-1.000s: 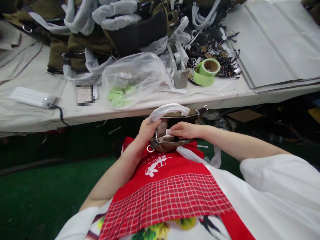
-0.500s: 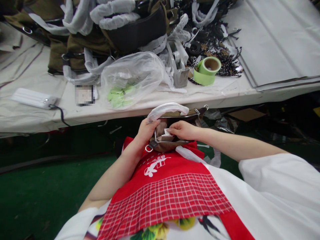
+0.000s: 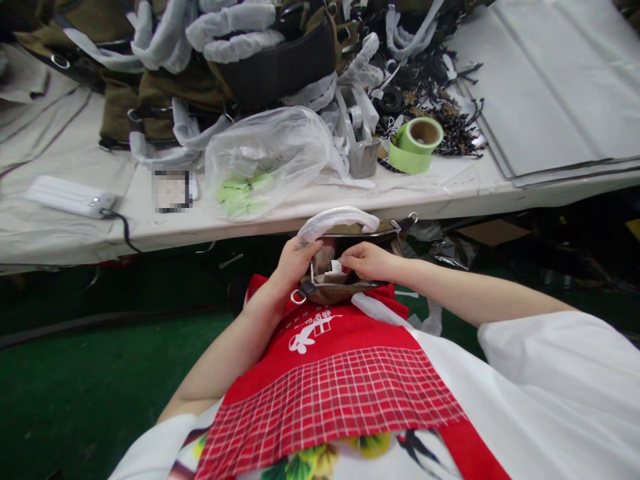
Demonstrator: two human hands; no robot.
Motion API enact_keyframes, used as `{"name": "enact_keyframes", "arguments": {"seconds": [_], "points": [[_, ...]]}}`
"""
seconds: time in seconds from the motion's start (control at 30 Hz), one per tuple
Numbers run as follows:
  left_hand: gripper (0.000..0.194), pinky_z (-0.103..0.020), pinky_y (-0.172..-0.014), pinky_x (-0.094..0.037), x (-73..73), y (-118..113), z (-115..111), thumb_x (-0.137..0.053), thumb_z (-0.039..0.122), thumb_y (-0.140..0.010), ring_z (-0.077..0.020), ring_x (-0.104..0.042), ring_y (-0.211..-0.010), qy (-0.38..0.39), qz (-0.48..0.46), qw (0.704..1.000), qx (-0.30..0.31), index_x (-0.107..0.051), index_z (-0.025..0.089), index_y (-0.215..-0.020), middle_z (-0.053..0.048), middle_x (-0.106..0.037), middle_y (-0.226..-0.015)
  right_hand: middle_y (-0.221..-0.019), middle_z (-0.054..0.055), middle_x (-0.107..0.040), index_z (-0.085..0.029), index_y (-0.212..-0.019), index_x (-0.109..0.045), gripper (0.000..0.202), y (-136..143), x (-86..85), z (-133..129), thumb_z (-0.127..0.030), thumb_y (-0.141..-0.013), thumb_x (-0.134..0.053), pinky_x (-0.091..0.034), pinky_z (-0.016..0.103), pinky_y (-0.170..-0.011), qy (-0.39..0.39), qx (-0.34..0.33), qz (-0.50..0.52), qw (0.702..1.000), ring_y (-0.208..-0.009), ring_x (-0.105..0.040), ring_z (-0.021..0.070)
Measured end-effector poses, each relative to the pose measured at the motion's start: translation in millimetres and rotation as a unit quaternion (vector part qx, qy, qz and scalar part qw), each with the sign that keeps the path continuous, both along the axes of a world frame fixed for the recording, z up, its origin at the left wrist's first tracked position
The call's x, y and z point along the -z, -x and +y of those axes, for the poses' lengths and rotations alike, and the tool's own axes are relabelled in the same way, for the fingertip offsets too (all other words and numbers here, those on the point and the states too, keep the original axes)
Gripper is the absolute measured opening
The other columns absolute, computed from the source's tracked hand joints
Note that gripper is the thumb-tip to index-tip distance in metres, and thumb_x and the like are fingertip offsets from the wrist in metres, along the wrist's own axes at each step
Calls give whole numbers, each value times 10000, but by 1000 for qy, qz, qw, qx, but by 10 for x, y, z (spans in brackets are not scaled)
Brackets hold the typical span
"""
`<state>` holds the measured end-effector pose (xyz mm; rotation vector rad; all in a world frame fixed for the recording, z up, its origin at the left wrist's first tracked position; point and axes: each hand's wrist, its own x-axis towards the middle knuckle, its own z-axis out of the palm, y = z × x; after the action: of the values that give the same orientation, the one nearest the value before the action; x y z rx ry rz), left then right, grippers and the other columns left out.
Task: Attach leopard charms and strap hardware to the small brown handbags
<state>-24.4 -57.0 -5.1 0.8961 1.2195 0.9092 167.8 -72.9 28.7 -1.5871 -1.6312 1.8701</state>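
Observation:
An unzipped brown handbag (image 3: 340, 293) rests against my red apron, just below the table edge. My left hand (image 3: 296, 259) is closed on the bag's left end, with the thumb at the rim of the opening. Inside the mouth of the bag, my right hand (image 3: 367, 261) pinches at a small white label (image 3: 335, 267); its fingertips are partly hidden. A handle wrapped in white film (image 3: 340, 221) arches over the far side. Metal rings hang at both ends of the zip.
On the table (image 3: 165, 232) are piled olive bags (image 3: 280, 73) with wrapped handles, a clear plastic bag (image 3: 270, 160) holding green pieces, and a green tape roll (image 3: 415, 147). A white power bank (image 3: 70, 197) lies left. Black cords (image 3: 450, 117) and grey sheets (image 3: 560, 93) are at right.
My right hand has shifted slightly right inside the bag, and more of the white label shows. My left hand keeps its hold on the bag.

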Motion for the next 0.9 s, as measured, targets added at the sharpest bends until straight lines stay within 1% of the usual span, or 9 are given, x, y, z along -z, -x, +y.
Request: {"name": "enact_keyframes", "arguments": {"seconds": [0.1, 0.23, 0.37, 0.43, 0.57, 0.67, 0.77, 0.83, 0.9], "points": [[262, -288, -700, -492, 15, 11, 2, -769, 344, -595, -162, -610, -659, -3, 2, 1000, 1, -706, 142, -750, -6, -688, -679, -415, -57, -440, -154, -644, -628, 286, 4, 6, -3, -273, -873, -505, -351, 235, -526, -10, -2, -2, 1000, -425, -396, 97], [262, -293, -704, -494, 41, 24, -5, -758, 353, -601, -166, -603, -661, -3, 11, 1000, 4, -699, 143, -746, -10, -688, -683, -430, -58, -444, -144, -659, -632, 297, -6, 41, -10, -303, -869, -493, -329, 234, -509, -33, -12, 3, 999, -416, -364, 85], [272, -303, -706, -495, 22, 5, -27, -731, 382, -626, -182, -608, -692, -6, 25, 1000, 10, -683, 141, -740, -16, -686, -699, -460, -49, -459, -146, -626, -605, 383, -2, 72, -22, -395, -888, -478, -305, 237, -500, -59, -38, -6, 997, -435, -349, 82], [277, -305, -710, -491, -5, -19, -38, -718, 399, -635, -185, -606, -703, -15, 35, 999, 19, -680, 142, -733, -13, -678, -699, -494, -29, -496, -145, -619, -614, 400, 18, 78, -26, -414, -889, -491, -311, 240, -510, -71, -87, -33, 993, -474, -396, 95], [278, -299, -699, -472, -50, -55, -38, -706, 428, -640, -178, -586, -687, -42, 66, 996, 31, -663, 156, -680, 3, -646, -660, -644, 14, -640, -158, -715, -696, 148, 74, 38, -25, -272, -778, -626, -340, 249, -553, -116, -202, -150, 961, -592, -526, 140], [230, -288, -675, -458, -35, -33, -22, -690, 387, -647, -167, -571, -658, -49, 71, 996, 20, -646, 162, -663, 14, -627, -633, -736, 25, -686, -195, -816, -717, 118, 101, -48, -15, -269, -748, -655, -350, 263, -592, -233, -165, -247, 926, -670, -571, 170], [181, -284, -638, -450, 2, -6, -16, -655, 347, -655, -161, -557, -613, -47, 68, 997, 6, -630, 168, -643, 19, -607, -591, -780, 16, -695, -214, -930, -712, 183, 131, -99, -2, -292, -788, -628, -359, 267, -633, -303, -109, -254, 912, -714, -586, 170], [173, -284, -629, -446, 9, -10, -25, -638, 342, -658, -162, -551, -601, -52, 73, 996, 2, -617, 174, -627, 18, -594, -570, -761, 22, -685, -194, -903, -719, 210, 168, -57, 6, -353, -803, -624, -349, 269, -610, -272, -116, -242, 924, -686, -572, 167], [174, -279, -621, -437, -6, -31, -42, -620, 348, -664, -159, -539, -596, -63, 81, 995, -2, -613, 177, -629, 18, -586, -569, -696, 22, -655, -158, -806, -715, 246, 215, 42, 2, -393, -784, -644, -333, 264, -566, -198, -132, -221, 946, -632, -544, 158]]}}
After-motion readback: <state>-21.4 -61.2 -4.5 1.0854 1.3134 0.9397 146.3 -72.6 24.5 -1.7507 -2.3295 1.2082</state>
